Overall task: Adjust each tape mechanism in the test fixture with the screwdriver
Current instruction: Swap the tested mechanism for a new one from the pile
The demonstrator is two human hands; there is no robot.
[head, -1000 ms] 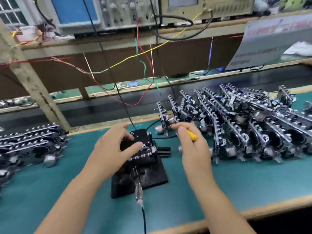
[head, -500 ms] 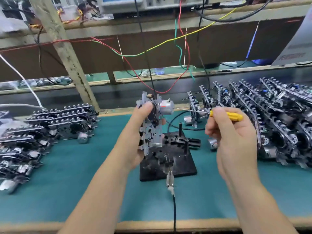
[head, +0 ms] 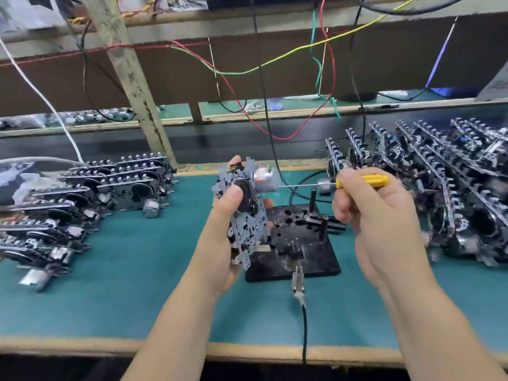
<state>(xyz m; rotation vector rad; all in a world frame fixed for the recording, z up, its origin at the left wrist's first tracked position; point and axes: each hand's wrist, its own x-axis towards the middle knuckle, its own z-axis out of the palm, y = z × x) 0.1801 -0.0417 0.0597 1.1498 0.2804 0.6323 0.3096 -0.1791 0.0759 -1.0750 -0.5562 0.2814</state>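
We hold 1 tape mechanism (head: 245, 215) up on its edge in our left hand (head: 220, 243), above the bench (head: 137, 284) and just left of the black test fixture (head: 297, 243), which has nothing in it. The left grip is wrapped around the metal plate, with the thumb pressed on the black wheel. Our right hand (head: 376, 215) pinches the yellow handle of the screwdriver (head: 330, 185). Its thin shaft runs sideways from the right grip to the silver motor (head: 264, 177) at the top of the mechanism.

To do this well, we think we should keep the left grip tight so the plate does not wobble. We should keep the shaft straight in line with the motor and turn only a little. A hard push could make the tip slip out.

Stacks of more mechanisms (head: 439, 188) sit past the right grip, and others (head: 96, 193) lie past the left grip.
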